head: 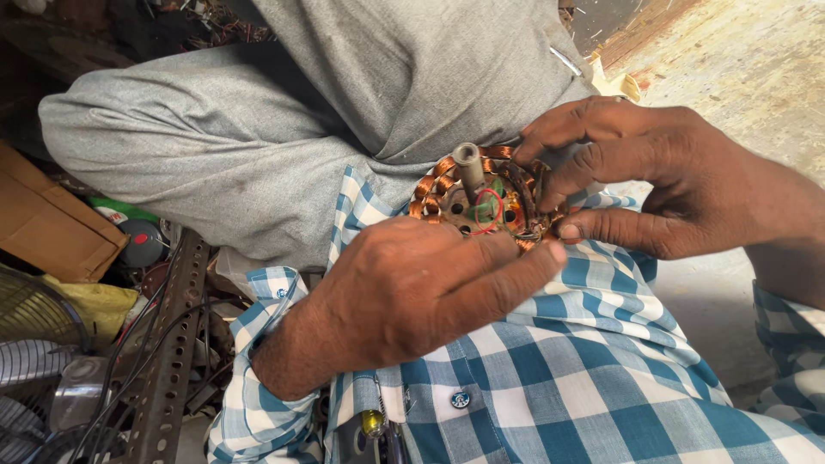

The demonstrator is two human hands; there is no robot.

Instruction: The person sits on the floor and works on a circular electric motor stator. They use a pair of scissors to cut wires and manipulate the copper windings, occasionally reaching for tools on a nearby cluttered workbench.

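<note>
Head view, centre frame: I saw a round motor stator with copper wire coils and a grey metal shaft (478, 199) sitting just above centre, resting over the blue-and-white checked shirt (567, 369). Left hand (412, 288) came in from lower left, fingers curled around the stator's lower rim, gripping it; thumb stretched right along the edge. Right hand (653, 176) came in from the right edge, fingers bent and pinching at the stator's right side on the coils; what exactly sat between the fingertips I couldn't tell. Thin red wire loop (488, 209) lay on the stator's inner face, next to the shaft. Grey cloth of a seated person's trousers and tunic (258, 120) filled upper left and top centre, behind the stator. Brown cardboard box (47, 225) at left edge. Perforated rusty metal angle bar (172, 344) ran down lower left, black cables tangled beside it. Fan grille (30, 318) at far lower left. Pale concrete floor (739, 60) upper right.
</note>
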